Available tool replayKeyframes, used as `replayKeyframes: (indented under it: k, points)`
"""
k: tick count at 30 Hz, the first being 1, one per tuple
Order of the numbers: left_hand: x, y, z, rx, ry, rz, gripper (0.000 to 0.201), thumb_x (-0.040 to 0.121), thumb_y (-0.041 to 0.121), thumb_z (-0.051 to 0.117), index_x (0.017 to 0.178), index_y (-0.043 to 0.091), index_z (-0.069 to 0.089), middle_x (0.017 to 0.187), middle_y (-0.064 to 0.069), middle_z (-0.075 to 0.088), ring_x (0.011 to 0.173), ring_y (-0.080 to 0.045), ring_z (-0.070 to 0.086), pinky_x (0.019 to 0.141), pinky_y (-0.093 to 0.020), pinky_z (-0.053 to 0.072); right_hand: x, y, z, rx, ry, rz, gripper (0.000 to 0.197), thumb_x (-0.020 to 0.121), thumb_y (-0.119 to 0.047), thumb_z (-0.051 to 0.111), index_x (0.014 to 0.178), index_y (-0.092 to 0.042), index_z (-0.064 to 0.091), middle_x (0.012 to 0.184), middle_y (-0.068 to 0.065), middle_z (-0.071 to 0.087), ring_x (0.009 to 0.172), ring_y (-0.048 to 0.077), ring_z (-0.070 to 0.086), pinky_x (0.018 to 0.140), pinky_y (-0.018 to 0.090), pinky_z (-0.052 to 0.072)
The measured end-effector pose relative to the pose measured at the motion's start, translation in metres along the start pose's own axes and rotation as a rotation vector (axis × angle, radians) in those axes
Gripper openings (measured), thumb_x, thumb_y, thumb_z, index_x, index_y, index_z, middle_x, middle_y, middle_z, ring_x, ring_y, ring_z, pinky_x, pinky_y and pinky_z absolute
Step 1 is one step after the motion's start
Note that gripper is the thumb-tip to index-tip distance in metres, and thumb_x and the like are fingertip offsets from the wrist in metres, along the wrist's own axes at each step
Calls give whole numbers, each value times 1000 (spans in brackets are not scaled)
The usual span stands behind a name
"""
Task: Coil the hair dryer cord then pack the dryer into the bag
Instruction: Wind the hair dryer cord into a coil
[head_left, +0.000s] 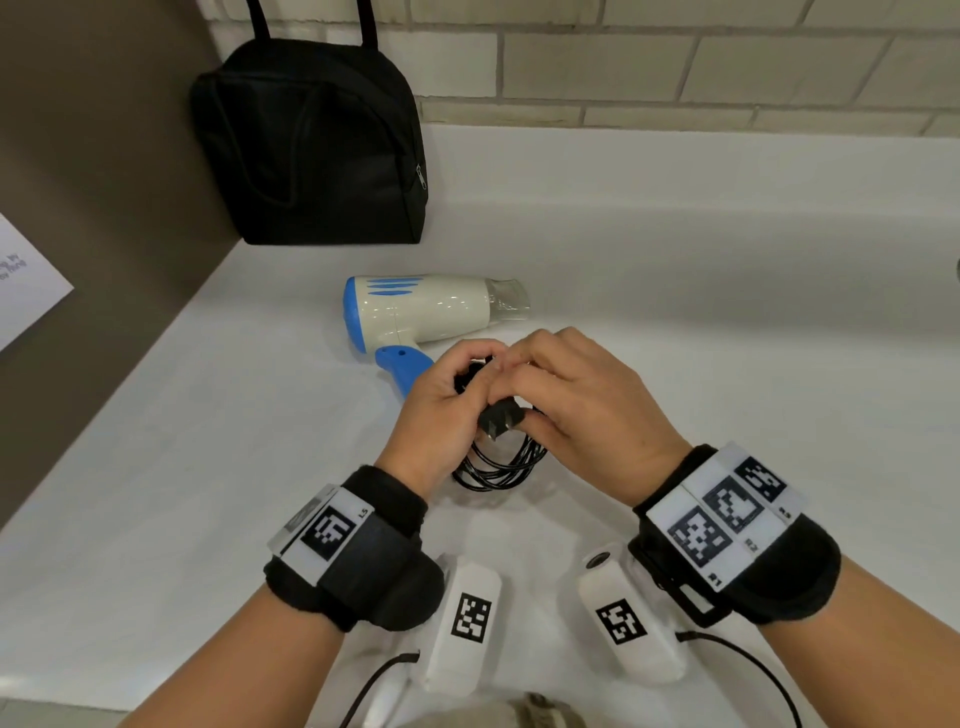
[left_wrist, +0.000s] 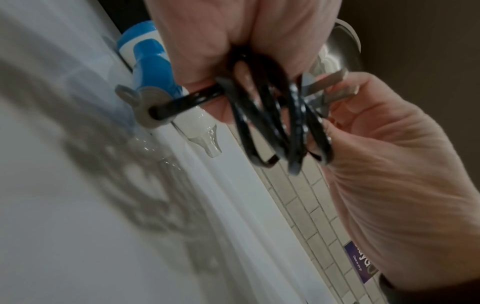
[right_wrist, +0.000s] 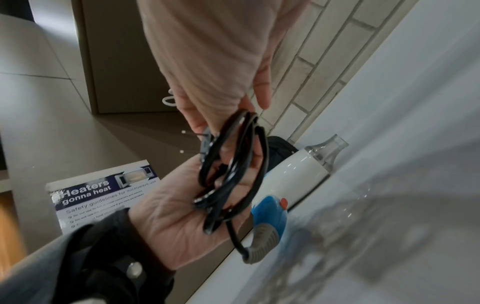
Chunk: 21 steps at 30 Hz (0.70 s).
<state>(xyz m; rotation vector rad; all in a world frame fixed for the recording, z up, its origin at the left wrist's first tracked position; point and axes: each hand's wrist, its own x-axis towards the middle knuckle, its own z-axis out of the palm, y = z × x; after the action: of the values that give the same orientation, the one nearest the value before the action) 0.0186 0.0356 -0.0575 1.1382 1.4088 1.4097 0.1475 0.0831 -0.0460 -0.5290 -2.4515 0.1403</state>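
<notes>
The white and blue hair dryer (head_left: 415, 312) lies on its side on the white counter (head_left: 208, 467), nozzle to the right. Its black cord (head_left: 498, 470) is gathered into several loops just in front of the blue handle (head_left: 402, 366). My left hand (head_left: 467, 374) grips the loops from the left. My right hand (head_left: 519, 384) holds them from the right, its fingers at the plug (head_left: 498, 418). In the left wrist view the loops (left_wrist: 272, 123) hang between both hands and the plug's prongs (left_wrist: 327, 82) stick out. The right wrist view shows the coil (right_wrist: 233, 174) against my left palm. The black bag (head_left: 311, 150) stands at the back left, apart from both hands.
A tiled wall (head_left: 675, 67) runs behind the counter, and a brown side wall (head_left: 93, 156) closes the left. A printed notice (head_left: 21, 280) hangs on that left wall. The bag's zip pull (head_left: 421, 176) hangs on its right side.
</notes>
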Motion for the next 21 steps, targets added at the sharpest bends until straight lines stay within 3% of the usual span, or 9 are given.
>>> replayKeyframes:
  k: [2, 5, 8, 10, 13, 16, 19, 21]
  points:
    - [0, 0, 1, 5, 6, -25, 14, 90, 19, 47, 84, 27, 58, 80, 4, 60, 72, 0, 59, 68, -17, 49, 2, 0, -1, -26, -32, -27, 25, 72, -17, 43, 85, -16, 64, 82, 6, 66, 75, 16, 36, 58, 29, 42]
    - [-1, 3, 4, -5, 25, -45, 17, 91, 30, 44, 82, 20, 55, 81, -3, 58, 78, -12, 56, 77, -29, 48, 1, 1, -2, -42, -46, -59, 20, 75, -17, 46, 89, -19, 61, 82, 4, 66, 76, 16, 37, 59, 32, 43]
    - [1, 6, 6, -23, 57, -87, 42, 78, 50, 46, 87, 11, 57, 86, -13, 55, 84, -22, 53, 89, -46, 46, 0, -1, -4, 12, -30, -79, 14, 80, -17, 52, 92, -21, 56, 87, 0, 68, 77, 19, 49, 64, 31, 40]
    - [2, 8, 5, -38, 69, -119, 49, 72, 55, 48, 88, 9, 57, 86, -13, 52, 82, -23, 50, 88, -52, 44, 0, -4, -7, 71, 3, -91, 10, 82, -17, 53, 91, -19, 58, 86, 1, 69, 72, 25, 57, 64, 32, 41]
    - [3, 9, 2, -53, 51, -164, 40, 87, 46, 44, 71, 10, 50, 66, -14, 47, 67, -24, 46, 65, -37, 40, 0, -5, -9, 166, 36, -62, 9, 83, -21, 51, 91, -24, 49, 84, 1, 67, 75, 19, 53, 66, 29, 42]
    - [4, 8, 3, 18, 46, -124, 38, 90, 40, 40, 60, 16, 40, 40, 3, 37, 36, -9, 34, 42, -22, 30, -6, -5, 0, 404, 96, 114, 11, 82, -23, 53, 92, -25, 49, 86, -7, 59, 80, 12, 52, 73, 26, 45]
    - [1, 5, 5, 121, 40, 1, 22, 89, 31, 44, 69, 23, 45, 48, 3, 38, 36, -6, 33, 37, -18, 29, -9, -5, 7, 736, 226, 382, 12, 74, -28, 60, 82, -32, 51, 79, -20, 60, 79, 5, 59, 76, 17, 47]
    - [-1, 0, 4, 139, 5, 60, 17, 91, 26, 44, 76, 31, 49, 53, 4, 43, 39, -4, 36, 39, -19, 31, -8, -3, 7, 836, 243, 495, 19, 71, -28, 64, 81, -36, 50, 78, -26, 62, 75, 0, 58, 76, 18, 47]
